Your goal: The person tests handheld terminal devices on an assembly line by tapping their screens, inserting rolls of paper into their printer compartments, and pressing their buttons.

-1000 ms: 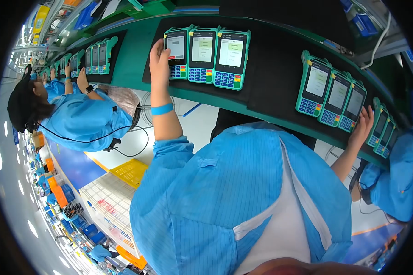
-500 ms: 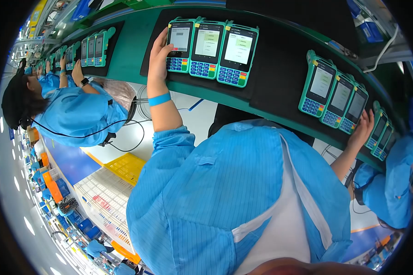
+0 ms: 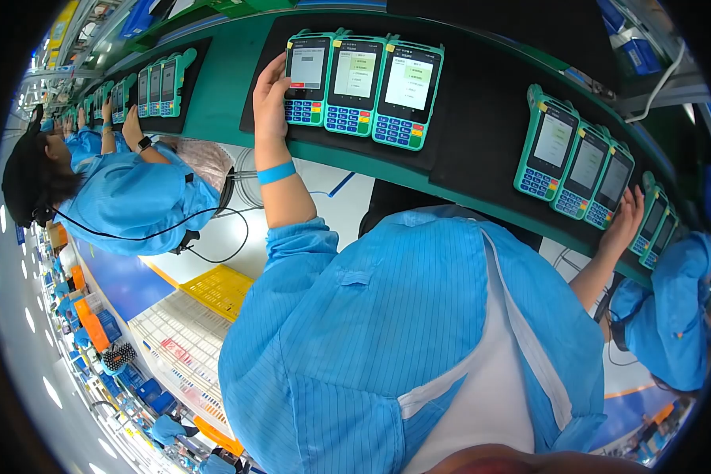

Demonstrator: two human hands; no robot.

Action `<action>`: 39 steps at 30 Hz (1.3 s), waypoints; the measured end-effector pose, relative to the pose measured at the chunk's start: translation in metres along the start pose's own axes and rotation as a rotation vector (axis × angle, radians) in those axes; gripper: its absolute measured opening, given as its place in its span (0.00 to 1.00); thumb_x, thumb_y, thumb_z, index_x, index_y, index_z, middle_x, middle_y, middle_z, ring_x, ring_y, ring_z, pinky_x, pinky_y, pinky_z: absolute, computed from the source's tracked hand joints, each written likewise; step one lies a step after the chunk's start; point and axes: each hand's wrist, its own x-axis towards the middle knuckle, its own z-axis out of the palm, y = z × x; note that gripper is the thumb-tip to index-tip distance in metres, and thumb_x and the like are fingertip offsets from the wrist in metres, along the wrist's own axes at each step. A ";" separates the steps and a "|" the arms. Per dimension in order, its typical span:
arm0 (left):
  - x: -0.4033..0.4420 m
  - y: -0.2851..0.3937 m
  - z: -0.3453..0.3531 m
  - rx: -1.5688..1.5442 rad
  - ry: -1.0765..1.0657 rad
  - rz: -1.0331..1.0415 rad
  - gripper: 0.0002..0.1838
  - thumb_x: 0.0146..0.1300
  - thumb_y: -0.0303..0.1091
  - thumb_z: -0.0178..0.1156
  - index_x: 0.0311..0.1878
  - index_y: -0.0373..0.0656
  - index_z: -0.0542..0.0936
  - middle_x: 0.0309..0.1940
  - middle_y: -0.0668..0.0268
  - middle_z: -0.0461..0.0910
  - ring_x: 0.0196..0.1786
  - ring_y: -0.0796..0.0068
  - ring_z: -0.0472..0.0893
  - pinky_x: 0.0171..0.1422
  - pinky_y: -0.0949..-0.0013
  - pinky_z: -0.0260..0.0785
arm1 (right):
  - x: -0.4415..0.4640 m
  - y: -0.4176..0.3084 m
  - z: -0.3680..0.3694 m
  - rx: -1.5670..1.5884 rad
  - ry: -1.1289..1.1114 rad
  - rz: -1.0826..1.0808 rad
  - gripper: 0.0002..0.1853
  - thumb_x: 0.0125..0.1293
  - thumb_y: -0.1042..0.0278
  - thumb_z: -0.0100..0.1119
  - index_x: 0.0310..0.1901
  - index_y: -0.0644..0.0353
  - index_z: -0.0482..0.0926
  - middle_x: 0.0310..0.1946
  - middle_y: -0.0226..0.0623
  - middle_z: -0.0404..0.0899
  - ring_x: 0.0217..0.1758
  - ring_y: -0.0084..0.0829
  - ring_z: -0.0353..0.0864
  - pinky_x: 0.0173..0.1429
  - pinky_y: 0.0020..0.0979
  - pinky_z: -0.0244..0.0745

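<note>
Three green-framed card payment terminals stand side by side on the dark mat in front of me. My left hand (image 3: pixel 271 103) grips the left edge of the leftmost payment terminal (image 3: pixel 305 79), its thumb beside a red on-screen button. That screen is mostly grey, while the middle terminal (image 3: pixel 351 85) and the right-hand terminal (image 3: pixel 404 95) show white and pale green lists. To the right is a second set of three. There my right hand (image 3: pixel 626 221) lies against the outer side of the end terminal (image 3: pixel 611 188), fingers stretched out and slightly apart.
The dark mat (image 3: pixel 482 118) lies on a long green bench (image 3: pixel 347 155). More terminals (image 3: pixel 163 85) line it at left, near a co-worker in blue (image 3: pixel 138 197); another person (image 3: pixel 671 316) sits at right. A yellow crate (image 3: pixel 217 290) and cables are behind.
My left thumb has drawn back leftward from the screen, uncovering more of the red button. My right hand has hardly moved. The person at right has shifted slightly.
</note>
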 end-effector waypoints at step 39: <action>-0.001 0.001 0.003 0.022 0.018 -0.008 0.24 0.56 0.22 0.50 0.59 0.32 0.71 0.56 0.54 0.73 0.60 0.66 0.72 0.66 0.67 0.60 | 0.002 0.002 -0.003 -0.024 0.017 0.053 0.21 0.68 0.73 0.45 0.62 0.67 0.64 0.54 0.45 0.73 0.57 0.30 0.72 0.63 0.28 0.63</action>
